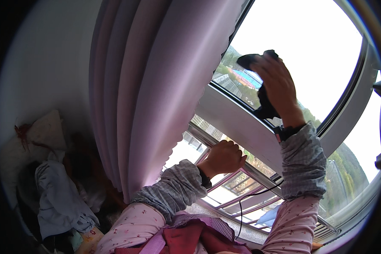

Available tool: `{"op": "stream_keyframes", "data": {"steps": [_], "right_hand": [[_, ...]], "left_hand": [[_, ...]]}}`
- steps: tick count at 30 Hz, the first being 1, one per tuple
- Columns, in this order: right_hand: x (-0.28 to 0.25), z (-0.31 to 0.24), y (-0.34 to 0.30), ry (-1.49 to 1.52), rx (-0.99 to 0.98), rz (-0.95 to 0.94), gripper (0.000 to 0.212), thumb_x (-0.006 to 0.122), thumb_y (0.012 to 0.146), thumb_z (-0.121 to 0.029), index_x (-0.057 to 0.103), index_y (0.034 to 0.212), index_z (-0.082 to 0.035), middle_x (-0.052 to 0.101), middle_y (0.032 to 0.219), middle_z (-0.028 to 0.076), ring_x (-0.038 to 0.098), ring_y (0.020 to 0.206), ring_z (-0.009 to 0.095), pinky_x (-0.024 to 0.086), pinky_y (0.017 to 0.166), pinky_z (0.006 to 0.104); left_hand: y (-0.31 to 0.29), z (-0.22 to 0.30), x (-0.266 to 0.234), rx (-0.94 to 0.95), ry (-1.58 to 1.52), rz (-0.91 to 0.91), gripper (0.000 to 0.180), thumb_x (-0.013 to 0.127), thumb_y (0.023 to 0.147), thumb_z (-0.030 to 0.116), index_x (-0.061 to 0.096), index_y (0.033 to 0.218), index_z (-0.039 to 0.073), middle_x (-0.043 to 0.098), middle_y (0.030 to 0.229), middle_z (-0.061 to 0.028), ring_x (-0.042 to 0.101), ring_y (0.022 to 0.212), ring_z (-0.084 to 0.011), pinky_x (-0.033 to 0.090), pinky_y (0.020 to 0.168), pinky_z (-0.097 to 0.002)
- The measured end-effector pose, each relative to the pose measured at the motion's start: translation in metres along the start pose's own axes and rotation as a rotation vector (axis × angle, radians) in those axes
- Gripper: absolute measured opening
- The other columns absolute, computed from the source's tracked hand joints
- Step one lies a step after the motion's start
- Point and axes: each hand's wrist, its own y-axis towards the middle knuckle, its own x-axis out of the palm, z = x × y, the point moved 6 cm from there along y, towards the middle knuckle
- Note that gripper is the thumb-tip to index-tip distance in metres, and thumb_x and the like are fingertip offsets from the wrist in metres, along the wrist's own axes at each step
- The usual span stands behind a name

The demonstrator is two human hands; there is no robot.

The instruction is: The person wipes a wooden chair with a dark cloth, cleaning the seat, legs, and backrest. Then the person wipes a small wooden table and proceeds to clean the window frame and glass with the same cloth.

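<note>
A black cloth [264, 101] lies against the upper window pane [317, 46], with my right hand [277, 82] closed over it; the fingers are slightly smeared by motion. Dark ends of the cloth stick out past the fingertips and below the palm. Lower and to the left, my left hand [224, 158] is curled in a fist around the metal rail [258, 173] of the window guard. Grey checked sleeve covers show on both forearms, and a dark band is on each wrist.
A long mauve curtain [156, 84] hangs left of the window. A thin black cable [258, 194] loops below my right forearm. Clothes [61, 199] and a pale bag [46, 133] are piled at the lower left. Outside are metal bars [228, 186] and greenery.
</note>
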Motion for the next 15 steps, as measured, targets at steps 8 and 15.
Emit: {"op": "stream_keyframes", "data": {"steps": [8,15], "right_hand": [[-0.018,0.053,-0.028,-0.248,0.366,0.147,0.035,0.059,0.097,-0.003,0.063,0.131,-0.010,0.060,0.139,0.011,0.053,0.134,0.031,0.042,0.113,0.0459],[0.047,-0.092,0.018,0.352,0.014,-0.144,0.032,0.058,0.088,-0.004,0.072,0.116,-0.011,0.063,0.137,0.006,0.052,0.135,0.025,0.039,0.117,0.0423]], "left_hand": [[-0.001,0.001,0.000,0.017,0.022,0.082,0.032,0.065,0.086,0.029,0.068,0.062,0.009,0.059,0.061,-0.0043,0.062,0.067,-0.0235,0.051,0.067,-0.0382],[0.002,0.004,-0.004,0.001,0.069,0.069,0.034,0.063,0.085,0.031,0.067,0.059,0.008,0.064,0.065,-0.0095,0.063,0.065,-0.0287,0.050,0.066,-0.0440]]}}
